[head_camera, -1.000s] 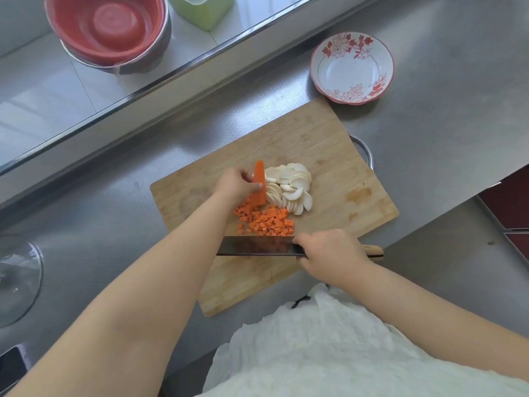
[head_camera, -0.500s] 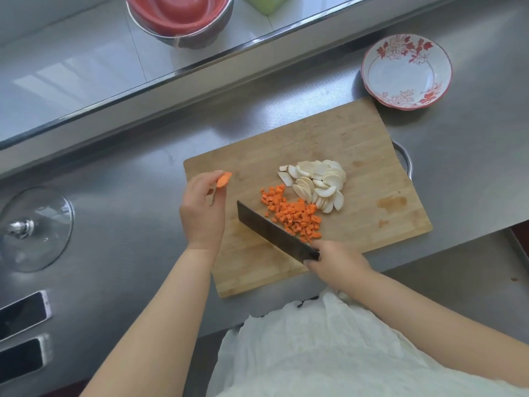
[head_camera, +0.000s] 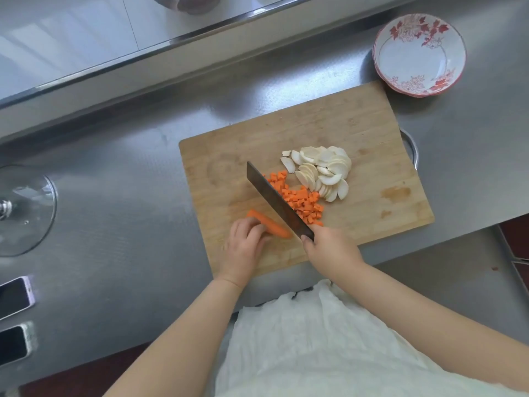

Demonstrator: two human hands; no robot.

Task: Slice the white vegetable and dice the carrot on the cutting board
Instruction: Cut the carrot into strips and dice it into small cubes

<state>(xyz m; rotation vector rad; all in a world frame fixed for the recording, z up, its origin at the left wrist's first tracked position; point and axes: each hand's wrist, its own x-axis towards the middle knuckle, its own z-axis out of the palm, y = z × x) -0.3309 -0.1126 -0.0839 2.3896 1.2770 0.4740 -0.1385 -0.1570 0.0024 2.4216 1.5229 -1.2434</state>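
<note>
A wooden cutting board (head_camera: 357,118) lies on the steel counter. On it sit a pile of white vegetable slices (head_camera: 322,171) and, just left of them, a heap of diced carrot (head_camera: 303,203). An uncut carrot piece (head_camera: 269,224) lies flat near the board's front edge, and my left hand (head_camera: 243,247) holds it down with curled fingers. My right hand (head_camera: 332,247) grips the handle of a dark cleaver (head_camera: 276,202). Its blade runs diagonally up to the left, between the carrot piece and the dice.
A red-flowered white bowl (head_camera: 419,54) stands beyond the board's far right corner. A glass lid (head_camera: 25,210) lies at the left, with two phones (head_camera: 14,298) near the counter's front left edge. A raised steel ledge (head_camera: 200,41) runs along the back.
My left hand has brought the carrot piece down from the air and laid it flat on the board's front part. The cleaver has swung over beside it.
</note>
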